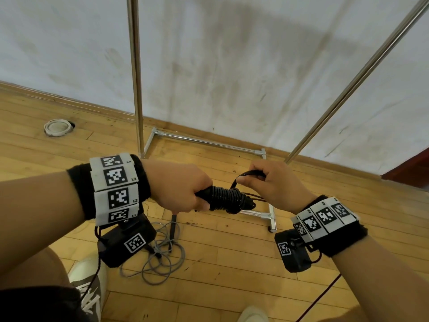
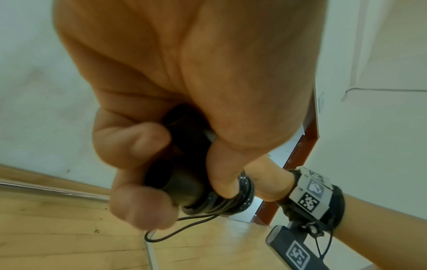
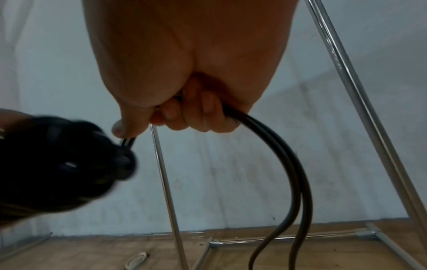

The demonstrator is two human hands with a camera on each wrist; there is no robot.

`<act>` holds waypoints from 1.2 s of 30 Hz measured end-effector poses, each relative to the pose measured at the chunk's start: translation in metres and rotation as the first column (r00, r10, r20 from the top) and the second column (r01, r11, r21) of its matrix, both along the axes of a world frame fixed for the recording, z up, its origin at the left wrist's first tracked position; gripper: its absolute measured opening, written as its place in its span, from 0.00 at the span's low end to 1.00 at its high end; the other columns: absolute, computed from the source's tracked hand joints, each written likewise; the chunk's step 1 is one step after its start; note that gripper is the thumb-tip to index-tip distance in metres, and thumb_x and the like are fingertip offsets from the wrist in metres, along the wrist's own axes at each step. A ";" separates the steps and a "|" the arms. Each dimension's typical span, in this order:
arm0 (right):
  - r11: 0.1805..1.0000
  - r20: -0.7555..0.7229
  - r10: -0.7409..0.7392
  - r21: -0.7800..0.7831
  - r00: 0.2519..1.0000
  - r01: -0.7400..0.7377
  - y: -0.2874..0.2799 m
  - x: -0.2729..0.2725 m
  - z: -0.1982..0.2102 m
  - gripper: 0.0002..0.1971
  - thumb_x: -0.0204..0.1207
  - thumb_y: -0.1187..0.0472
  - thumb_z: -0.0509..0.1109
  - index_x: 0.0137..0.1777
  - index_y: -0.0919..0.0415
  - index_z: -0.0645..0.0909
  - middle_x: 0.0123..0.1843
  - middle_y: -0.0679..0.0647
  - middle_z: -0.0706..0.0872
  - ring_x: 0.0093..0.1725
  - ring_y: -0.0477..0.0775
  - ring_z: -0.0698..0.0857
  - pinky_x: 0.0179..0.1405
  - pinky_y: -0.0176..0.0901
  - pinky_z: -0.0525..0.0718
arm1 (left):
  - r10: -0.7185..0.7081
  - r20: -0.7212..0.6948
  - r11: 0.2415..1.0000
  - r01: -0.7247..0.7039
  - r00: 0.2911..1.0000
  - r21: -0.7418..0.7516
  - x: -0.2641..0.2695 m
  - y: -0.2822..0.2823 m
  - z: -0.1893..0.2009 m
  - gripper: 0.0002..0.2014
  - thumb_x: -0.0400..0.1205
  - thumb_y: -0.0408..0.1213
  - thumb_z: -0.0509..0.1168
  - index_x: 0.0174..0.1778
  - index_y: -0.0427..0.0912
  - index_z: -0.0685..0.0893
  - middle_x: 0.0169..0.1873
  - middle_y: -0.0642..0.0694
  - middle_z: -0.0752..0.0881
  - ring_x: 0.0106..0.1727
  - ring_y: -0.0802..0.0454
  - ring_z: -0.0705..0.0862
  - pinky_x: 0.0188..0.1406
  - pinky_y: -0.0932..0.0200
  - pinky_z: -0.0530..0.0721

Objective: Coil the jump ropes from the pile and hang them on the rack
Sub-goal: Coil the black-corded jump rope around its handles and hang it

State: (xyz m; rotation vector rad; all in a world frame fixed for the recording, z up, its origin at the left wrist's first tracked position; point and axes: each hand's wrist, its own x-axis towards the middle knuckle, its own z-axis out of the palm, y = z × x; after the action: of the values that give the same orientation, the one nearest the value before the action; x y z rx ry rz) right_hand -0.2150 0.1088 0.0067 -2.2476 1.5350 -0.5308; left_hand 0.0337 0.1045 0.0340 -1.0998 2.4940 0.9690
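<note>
I have the black rope (image 1: pixel 226 199) held between both hands, in the air in front of the rack (image 1: pixel 135 73) and above the floor (image 1: pixel 232 252). Its two handles lie side by side and the cord is wound round them in tight turns, so the bundle reads as one short bar. Its long axis runs roughly level, left to right across the head view and slightly down toward the right; the handle butts point back into my left palm, the wound end points at my right hand.

My left hand (image 1: pixel 178 185) is clenched round the handles; in the left wrist view the fingers (image 2: pixel 138 142) curl over the two round butts and the thumb presses on the first turns. My right hand (image 1: pixel 276 182) is closed on the loose cord (image 3: pixel 289 155), pinching a short loop that rises from the bundle's end. From the right wrist view two strands leave that fist and hang down toward the floor.

A grey rope (image 1: pixel 160 254) lies in a loose tangle on the floor below my left wrist.

Writing: the left wristband (image 1: pixel 116 189) carries square black-and-white marker codes with small labels beside them that look like L2 and L3; the rest is too small to read. I see no brand on the rope.
</note>
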 end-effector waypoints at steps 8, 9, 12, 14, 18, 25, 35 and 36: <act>0.980 0.382 -0.063 0.200 0.922 -0.016 0.009 0.015 0.016 0.15 0.86 0.61 0.60 0.43 0.66 0.84 0.27 0.42 0.82 0.24 0.40 0.73 0.28 0.30 0.70 | 0.125 -0.010 0.965 -0.123 0.992 -0.233 -0.003 -0.018 -0.004 0.07 0.86 0.48 0.62 0.44 0.52 0.76 0.38 0.48 0.85 0.36 0.51 0.84 0.36 0.56 0.84; 0.957 0.482 -0.107 0.286 0.870 -0.041 0.011 0.016 0.018 0.14 0.85 0.64 0.59 0.49 0.67 0.85 0.30 0.47 0.85 0.25 0.41 0.72 0.27 0.33 0.70 | 0.154 -0.050 0.955 -0.162 0.987 -0.249 -0.002 -0.021 -0.004 0.07 0.86 0.48 0.63 0.43 0.53 0.75 0.38 0.48 0.85 0.36 0.51 0.83 0.35 0.56 0.83; 0.922 0.631 -0.150 0.368 0.761 -0.124 0.013 0.019 0.017 0.14 0.87 0.69 0.56 0.62 0.64 0.83 0.39 0.59 0.90 0.28 0.47 0.74 0.29 0.37 0.75 | 0.224 -0.188 0.933 -0.266 0.956 -0.240 -0.001 -0.028 -0.002 0.08 0.86 0.47 0.63 0.42 0.54 0.75 0.37 0.48 0.86 0.35 0.50 0.85 0.35 0.52 0.86; 0.932 0.647 -0.139 0.342 0.750 -0.122 0.015 0.022 0.016 0.12 0.88 0.67 0.58 0.61 0.64 0.83 0.43 0.62 0.91 0.29 0.47 0.77 0.31 0.39 0.78 | 0.260 -0.294 0.927 -0.323 0.920 -0.191 0.000 -0.031 0.001 0.05 0.85 0.46 0.64 0.45 0.51 0.79 0.36 0.48 0.87 0.33 0.51 0.88 0.35 0.52 0.89; 0.944 0.678 -0.159 0.317 0.717 -0.090 0.018 0.024 0.007 0.14 0.86 0.56 0.62 0.52 0.64 0.86 0.38 0.62 0.91 0.24 0.50 0.77 0.25 0.38 0.77 | 0.281 -0.455 0.930 -0.358 0.845 -0.089 0.003 -0.030 0.010 0.04 0.86 0.44 0.64 0.45 0.55 0.80 0.32 0.51 0.88 0.27 0.59 0.87 0.27 0.69 0.81; 0.930 0.639 -0.150 0.350 0.754 -0.112 0.017 0.023 -0.006 0.22 0.81 0.40 0.61 0.50 0.53 0.91 0.29 0.59 0.83 0.21 0.47 0.70 0.22 0.38 0.69 | 0.242 -0.520 0.958 -0.286 0.819 -0.005 0.005 -0.020 0.020 0.07 0.86 0.42 0.63 0.43 0.58 0.80 0.32 0.53 0.89 0.28 0.55 0.87 0.27 0.68 0.81; 0.921 0.636 -0.046 0.326 0.770 -0.214 0.007 0.007 -0.011 0.06 0.81 0.58 0.69 0.50 0.51 0.89 0.40 0.55 0.88 0.35 0.50 0.79 0.42 0.42 0.81 | 0.187 -0.479 0.982 -0.168 0.857 0.083 0.009 -0.011 0.021 0.05 0.87 0.42 0.63 0.50 0.47 0.82 0.35 0.48 0.89 0.30 0.53 0.88 0.27 0.65 0.81; 0.920 0.620 -0.051 0.335 0.783 -0.206 0.007 0.005 -0.012 0.06 0.79 0.55 0.72 0.50 0.52 0.89 0.38 0.55 0.89 0.33 0.49 0.80 0.37 0.41 0.82 | 0.181 -0.465 0.983 -0.155 0.867 0.093 0.009 -0.010 0.021 0.05 0.87 0.42 0.63 0.51 0.46 0.82 0.35 0.47 0.89 0.31 0.52 0.88 0.28 0.64 0.82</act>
State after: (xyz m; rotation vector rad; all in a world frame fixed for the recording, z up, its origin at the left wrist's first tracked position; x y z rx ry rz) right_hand -0.2096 0.1157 -0.0057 -1.5912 1.0735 -0.7698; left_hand 0.0431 0.0942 0.0550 -1.1973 2.7499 1.5057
